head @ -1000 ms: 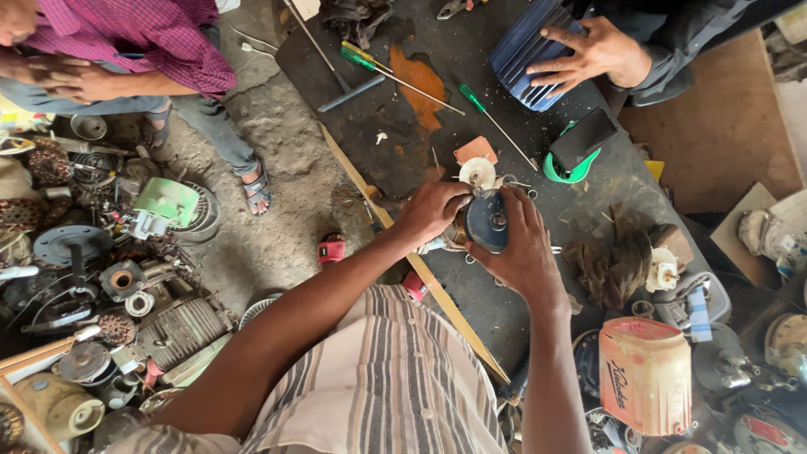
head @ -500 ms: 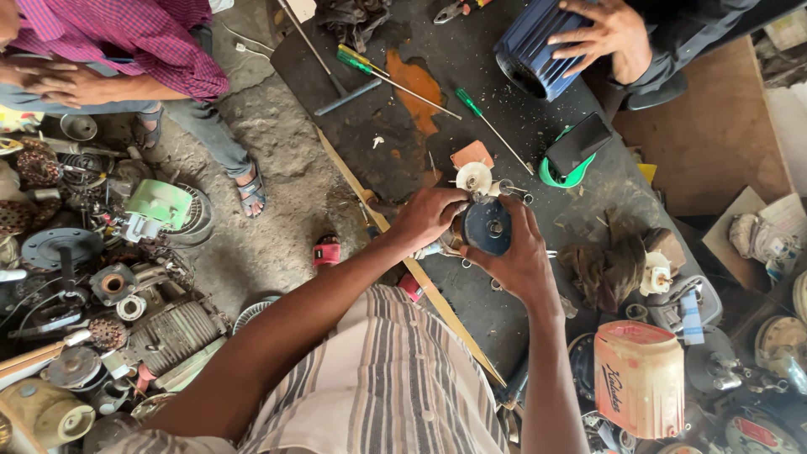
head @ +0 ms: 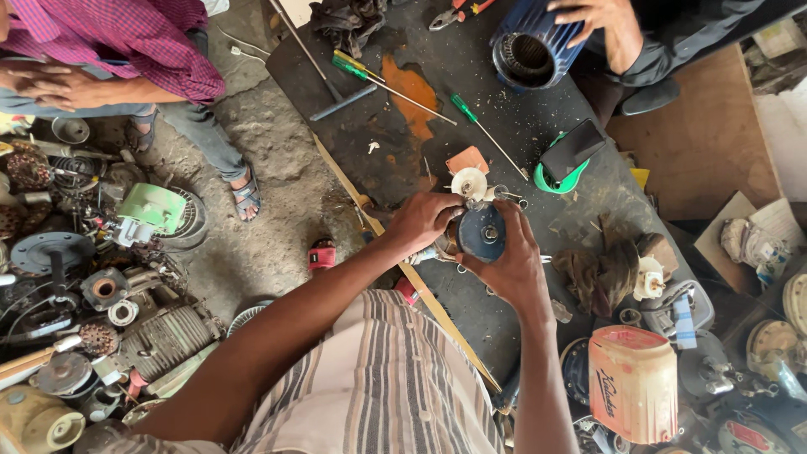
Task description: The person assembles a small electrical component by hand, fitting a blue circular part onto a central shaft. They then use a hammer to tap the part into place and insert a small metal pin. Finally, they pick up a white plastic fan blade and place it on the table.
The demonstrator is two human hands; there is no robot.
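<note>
While a dark greasy workbench (head: 471,76) spreads below, blue ribbed motor housing (head: 530,46) at its far edge under another person's hand (head: 601,25), right hand (head: 504,265) closed around small blue round motor part (head: 481,233) above bench's near edge, left hand (head: 424,220) gripping its left side, green-handled screwdriver (head: 475,122) beyond

On the dark, oil-stained metal worktable (head: 395,160), the left hand (head: 424,220) and right hand (head: 508,267) flank a round blue metal motor end-cover (head: 481,233). A white plastic fan wheel (head: 468,183) lies just beyond it. Farther off, right, a ribbed blue cylindrical motor housing (head: 530,52) rests under another person's hand (head: 601,23). Two green-handled screwdrivers (head: 458,105) lie between them.
</note>
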